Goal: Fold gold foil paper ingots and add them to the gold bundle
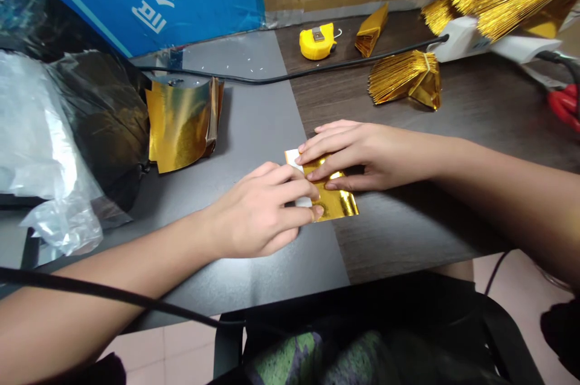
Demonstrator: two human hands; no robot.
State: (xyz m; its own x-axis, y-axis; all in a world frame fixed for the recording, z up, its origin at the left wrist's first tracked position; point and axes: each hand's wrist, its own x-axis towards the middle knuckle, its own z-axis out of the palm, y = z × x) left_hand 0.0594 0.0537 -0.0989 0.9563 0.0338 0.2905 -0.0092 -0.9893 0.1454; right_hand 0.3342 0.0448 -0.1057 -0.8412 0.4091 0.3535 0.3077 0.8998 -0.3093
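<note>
A sheet of gold foil paper (338, 203) lies on the table, with a strip of its white underside folded over along the left side. My left hand (272, 210) is at this folded edge, its fingers curled and its thumb and forefinger close together on the paper. Flat across the upper part of the sheet rests my right hand (357, 155), fingers stretched out and pressing down. The fingers hide part of the fold. Left of the hands stands a curved stack of gold foil sheets (179, 125).
Banded bundles of folded gold paper (401, 80) lie at the right and far right. Behind are a yellow tape measure (317, 42), a folded gold piece (371, 30), a black cable (258, 81) and a white power strip (457, 40). Plastic bags (95, 113) crowd the left.
</note>
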